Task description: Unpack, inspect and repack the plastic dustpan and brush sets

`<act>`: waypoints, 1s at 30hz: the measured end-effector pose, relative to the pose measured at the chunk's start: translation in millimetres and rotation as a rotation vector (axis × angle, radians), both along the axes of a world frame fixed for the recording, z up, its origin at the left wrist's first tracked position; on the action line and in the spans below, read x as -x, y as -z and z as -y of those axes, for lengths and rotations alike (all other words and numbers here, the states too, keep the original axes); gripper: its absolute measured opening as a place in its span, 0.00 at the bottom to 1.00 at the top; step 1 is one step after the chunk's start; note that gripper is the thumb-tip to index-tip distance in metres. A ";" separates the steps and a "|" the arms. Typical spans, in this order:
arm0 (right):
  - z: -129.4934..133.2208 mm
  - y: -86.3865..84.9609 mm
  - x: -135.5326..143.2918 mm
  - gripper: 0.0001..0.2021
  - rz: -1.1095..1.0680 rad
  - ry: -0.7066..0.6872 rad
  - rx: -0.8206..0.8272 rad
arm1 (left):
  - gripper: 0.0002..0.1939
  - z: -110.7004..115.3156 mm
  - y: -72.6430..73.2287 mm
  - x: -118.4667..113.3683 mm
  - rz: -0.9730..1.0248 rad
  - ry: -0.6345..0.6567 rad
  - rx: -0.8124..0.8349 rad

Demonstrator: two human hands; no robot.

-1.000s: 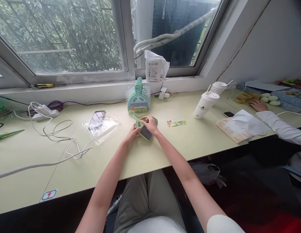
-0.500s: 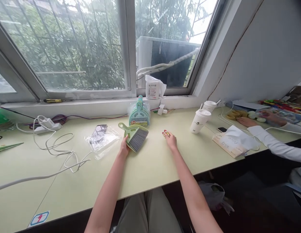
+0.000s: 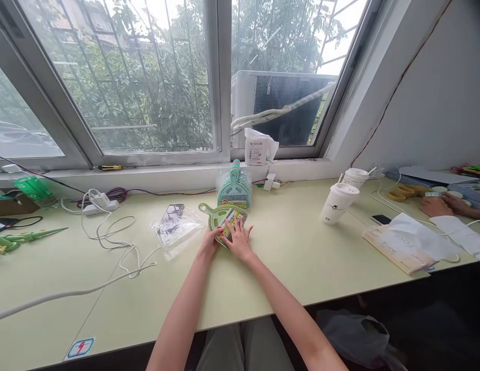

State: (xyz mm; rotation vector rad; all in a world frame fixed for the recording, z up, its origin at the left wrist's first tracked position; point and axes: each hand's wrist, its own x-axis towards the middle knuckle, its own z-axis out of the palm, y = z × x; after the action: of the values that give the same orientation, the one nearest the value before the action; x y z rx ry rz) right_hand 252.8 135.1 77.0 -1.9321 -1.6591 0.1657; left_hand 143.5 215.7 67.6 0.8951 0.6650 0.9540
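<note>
Placement of a printed label [image 3: 228,220] on the green dustpan-and-brush set [image 3: 215,220] seems to be the step in hand, with the right hand pressing or smoothing it. That set lies on the table [image 3: 290,268] in front of the person, its looped handle towards the far left, just in front of a stack of similar sets [image 3: 234,189] by the window ledge. The left hand [image 3: 209,242] has hold of the set's near left edge, thumb over the rim, its other fingers partly hidden, so how tightly they curl I cannot tell. The right hand [image 3: 240,243] is spread wide, palm down, fingers apart over the label and closed around nothing. Because those fingers cover part of the strip, whether it lies wholly flat or is stuck down cannot be told. As I judge it, the next move calls for even, light pressure out towards the label's ends, while the left hand steadies the rim so that the set does not slide or turn. A crooked strip or a lifted corner looks like the main risk, the surface beneath being uneven. Crumpled clear plastic [image 3: 178,239] lies to the left, well apart from the label.
</note>
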 end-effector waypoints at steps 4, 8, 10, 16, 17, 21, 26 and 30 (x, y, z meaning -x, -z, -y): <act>-4.1 1.3 -11.5 0.35 -0.271 0.176 -0.237 | 0.30 1.3 -2.2 -2.8 0.076 0.019 0.042; -11.3 11.2 -18.3 0.41 -0.941 0.180 -0.294 | 0.32 4.1 -7.0 -4.1 0.114 -0.002 0.072; -15.0 15.6 -20.4 0.37 -1.185 0.068 -0.193 | 0.32 4.8 -8.9 -4.4 0.117 -0.007 0.064; -17.0 14.8 -25.0 0.22 -1.369 0.111 -0.236 | 0.34 3.9 -8.2 -3.9 0.067 0.009 0.053; -16.2 13.8 -25.6 0.21 -1.379 0.114 -0.231 | 0.36 3.9 -7.2 -3.9 0.051 0.007 0.046; -14.0 10.7 -27.3 0.20 -1.391 0.105 -0.214 | 0.42 6.7 -7.1 -3.5 -0.002 0.009 -0.022; -13.6 10.7 -29.9 0.20 -1.413 0.095 -0.237 | 0.35 8.2 -21.1 2.2 -0.167 0.084 -0.214; -10.0 10.2 -35.6 0.20 -1.399 0.087 -0.250 | 0.22 1.0 -29.7 15.1 -0.656 -0.250 -0.495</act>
State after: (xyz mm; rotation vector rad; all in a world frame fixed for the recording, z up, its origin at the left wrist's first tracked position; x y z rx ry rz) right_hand 288.3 145.0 66.8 -1.1118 -0.5840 0.9543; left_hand 128.4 214.7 97.3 1.6262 1.1412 1.0707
